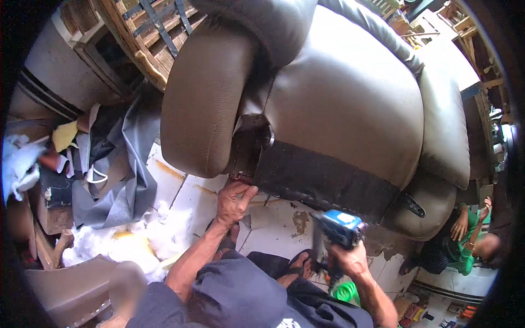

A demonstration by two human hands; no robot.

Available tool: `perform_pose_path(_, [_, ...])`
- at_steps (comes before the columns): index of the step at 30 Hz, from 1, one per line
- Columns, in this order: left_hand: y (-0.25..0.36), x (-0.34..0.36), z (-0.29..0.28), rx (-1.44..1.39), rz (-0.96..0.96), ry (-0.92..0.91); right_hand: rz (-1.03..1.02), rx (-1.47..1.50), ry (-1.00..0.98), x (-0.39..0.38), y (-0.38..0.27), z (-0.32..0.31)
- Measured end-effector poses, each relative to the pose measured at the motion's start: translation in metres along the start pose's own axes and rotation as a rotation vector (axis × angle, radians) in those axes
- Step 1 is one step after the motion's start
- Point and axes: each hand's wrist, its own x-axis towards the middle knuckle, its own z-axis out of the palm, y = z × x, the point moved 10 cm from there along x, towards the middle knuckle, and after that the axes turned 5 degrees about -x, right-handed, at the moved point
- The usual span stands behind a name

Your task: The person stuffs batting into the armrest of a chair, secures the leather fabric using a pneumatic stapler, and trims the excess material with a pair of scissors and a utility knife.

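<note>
The left hand (234, 198) pinches the lower edge of the brown armchair (339, 104), tipped on the tiled floor (180, 191). The right hand (350, 261) grips a blue staple gun (339, 228) near right, apart from the chair. It looks like a fastening step; next the gun must reach that held edge.

- Left hand (234, 199): fingertips go under the bottom edge of the brown recliner (350, 104); can't see what they touch.
- Right hand (350, 261): palm and fingers hidden behind the blue power tool (338, 228); tool's nose too blurred to tell its type.
- Green coiled hose (346, 292): mostly covered by the right forearm; its connection isn't visible.
- Recliner top is cut off by the upper frame edge; its far right side smears into the fisheye rim.
- Person in green (465, 240), lower right: partly behind the recliner, face blurred.
- Scrap pile (109, 175), left: pieces overlap; can't separate them.
- Small items at the bottom-right rim: too small to identify.
</note>
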Motion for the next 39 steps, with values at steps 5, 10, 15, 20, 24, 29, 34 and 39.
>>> perform_pose_path(5, [0.0, 0.0, -0.008, 0.02, 0.102, 0.023, -0.01, 0.067, -0.142, 0.019, -0.109, 0.078])
perform_pose_path(10, [0.002, -0.001, -0.003, 0.016, 0.176, 0.003, 0.062, 0.066, -0.107, 0.019, -0.13, 0.116])
perform_pose_path(15, [-0.007, -0.018, 0.006, 0.306, 0.392, -0.005, 0.083, -0.023, 0.102, 0.024, -0.104, 0.129])
perform_pose_path(20, [-0.026, -0.023, 0.006, 0.145, 0.354, 0.03, 0.069, 0.03, 0.197, 0.013, -0.123, 0.146])
perform_pose_path(24, [-0.039, -0.02, 0.008, -0.004, 0.229, -0.007, 0.087, 0.022, 0.214, 0.016, -0.115, 0.148])
perform_pose_path(29, [-0.027, -0.003, 0.009, -0.097, 0.136, -0.045, 0.064, 0.186, 0.293, 0.002, -0.096, 0.132])
perform_pose_path(34, [-0.036, -0.003, 0.008, -0.181, 0.024, -0.063, -0.017, 0.051, 0.323, -0.002, -0.104, 0.127])
perform_pose_path(39, [-0.031, -0.008, 0.007, -0.084, 0.178, -0.038, 0.064, 0.0, 0.287, 0.011, -0.109, 0.138])
